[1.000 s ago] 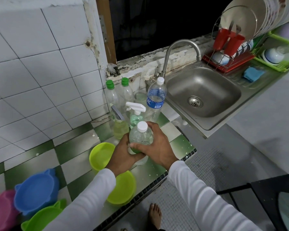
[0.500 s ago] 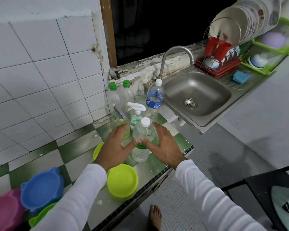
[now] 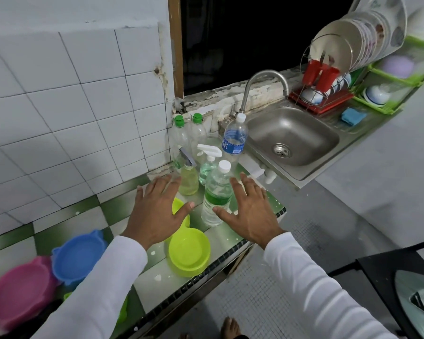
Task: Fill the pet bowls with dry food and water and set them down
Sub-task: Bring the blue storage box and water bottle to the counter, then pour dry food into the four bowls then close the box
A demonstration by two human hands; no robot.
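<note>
Upright water bottle [image 3: 217, 194], cap on, long axis vertical, between left hand [image 3: 157, 211] and right hand [image 3: 249, 211]; both spread wide, gripping nothing, right thumb nearer. Lime bowl [image 3: 189, 250] just below and between the wrists.

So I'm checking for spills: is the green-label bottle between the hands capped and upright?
Yes. The green-label bottle stands upright on the counter, its white cap on; neither hand touches it.
</note>
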